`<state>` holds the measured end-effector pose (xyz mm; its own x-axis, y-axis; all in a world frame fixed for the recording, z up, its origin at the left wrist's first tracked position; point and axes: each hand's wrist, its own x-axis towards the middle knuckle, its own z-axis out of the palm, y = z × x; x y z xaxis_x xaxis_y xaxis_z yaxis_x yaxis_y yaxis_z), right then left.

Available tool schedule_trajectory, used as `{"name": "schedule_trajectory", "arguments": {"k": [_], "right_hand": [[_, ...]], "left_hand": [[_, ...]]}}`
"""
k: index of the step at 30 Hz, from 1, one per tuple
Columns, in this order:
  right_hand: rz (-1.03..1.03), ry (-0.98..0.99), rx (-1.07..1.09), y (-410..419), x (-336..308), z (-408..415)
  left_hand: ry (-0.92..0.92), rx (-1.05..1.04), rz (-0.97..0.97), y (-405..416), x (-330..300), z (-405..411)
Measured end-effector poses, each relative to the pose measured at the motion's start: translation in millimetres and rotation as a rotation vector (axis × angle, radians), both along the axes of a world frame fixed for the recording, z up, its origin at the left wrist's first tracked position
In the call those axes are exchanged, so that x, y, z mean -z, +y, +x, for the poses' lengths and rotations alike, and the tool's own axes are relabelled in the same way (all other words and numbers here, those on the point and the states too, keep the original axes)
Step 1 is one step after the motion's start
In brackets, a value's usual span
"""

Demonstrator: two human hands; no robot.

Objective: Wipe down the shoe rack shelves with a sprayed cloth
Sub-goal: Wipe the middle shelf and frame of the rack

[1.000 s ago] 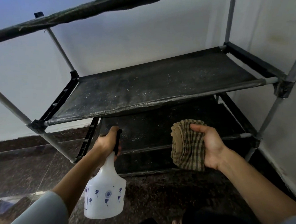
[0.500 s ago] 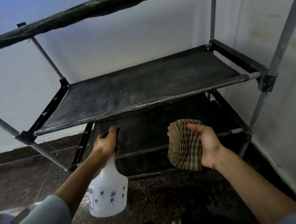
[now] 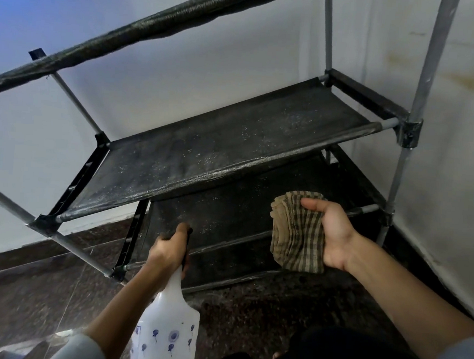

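black fabric shoe rack (image 3: pixel 232 148), grey metal poles, black corner joints; stands in a room corner against white walls (image 3: pixel 154 67). middle shelf dusty, flecked with pale specks across its surface, thicker toward its front edge. lower shelf (image 3: pixel 228 206) beneath it, also speckled. top shelf seen only as a dark rolled front edge crossing the upper left.

cloth (image 3: pixel 299 234): brown and tan check, folded into a thick pad, held upright in front of the lower shelf's right half, apart from the fabric. right hand (image 3: pixel 335 236): palm facing left, thumb over the cloth's top edge, fingers curled behind it, gripping.

spray bottle (image 3: pixel 168 326): white translucent plastic, small blue printed motifs, black spray head. left hand (image 3: pixel 170 250): wrapped round the bottle's neck and head, fingers curled on it; nozzle points toward the lower shelf's front left corner. whether the trigger is squeezed cannot be told.

floor (image 3: pixel 249 306): dark speckled stone, glossy. pale grey sleeves at both lower corners.
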<state>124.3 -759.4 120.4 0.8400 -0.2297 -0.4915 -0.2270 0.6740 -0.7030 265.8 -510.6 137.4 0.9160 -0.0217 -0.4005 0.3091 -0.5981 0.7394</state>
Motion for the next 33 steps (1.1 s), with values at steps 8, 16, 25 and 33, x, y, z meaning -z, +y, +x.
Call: {"name": "schedule_trajectory", "arguments": {"k": [8, 16, 25, 33], "right_hand": [[-0.008, -0.012, -0.003, -0.7, -9.6, -2.3], [0.08, -0.052, 0.175, -14.5, -6.9, -4.4], [0.142, -0.084, 0.385, -46.1, 2.3, -6.6], [0.138, -0.104, 0.382, -50.8, 3.9, -11.0]], "left_hand": [[0.032, 0.03, -0.021, 2.8, -4.0, -14.7], [0.023, 0.098, -0.089, -20.1, 0.7, -25.3], [0.102, 0.126, -0.128, -52.2, 8.4, -27.1], [0.084, 0.217, -0.179, -72.5, 5.1, -32.1]]}}
